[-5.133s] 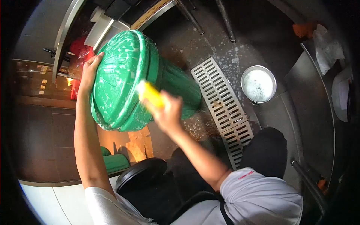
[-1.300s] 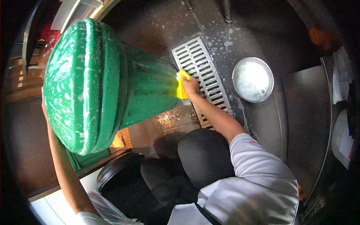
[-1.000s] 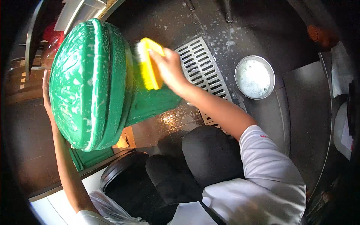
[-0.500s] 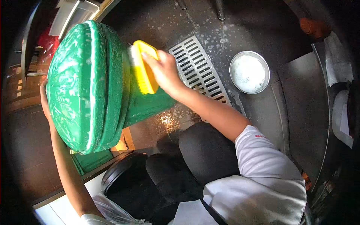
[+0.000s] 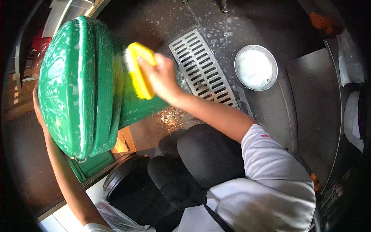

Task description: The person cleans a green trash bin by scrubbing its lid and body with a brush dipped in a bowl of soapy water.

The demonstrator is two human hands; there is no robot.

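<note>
A large green bin (image 5: 63, 89) lies tilted on the left, its domed end streaked with white suds. My right hand (image 5: 160, 75) grips a yellow brush (image 5: 141, 73), whose bristles face the bin's side just behind the thick rim. At the bin's far left edge rests my left hand (image 5: 37, 104), mostly hidden behind the dome; its fingers cannot be made out. A round metal bowl (image 5: 256, 67) of foamy water stands on the dark floor to the right.
A slotted metal drain grate (image 5: 203, 69) runs across the wet floor between bin and bowl. Below the bin is another green object (image 5: 94, 165). Metal legs (image 5: 224, 7) stand at the top. My dark-clothed knees (image 5: 210, 154) are below the grate.
Earlier the brush was at the bin's rim, then at its narrow far end; now it is back beside the rim. The bin appears slightly further left in view.
</note>
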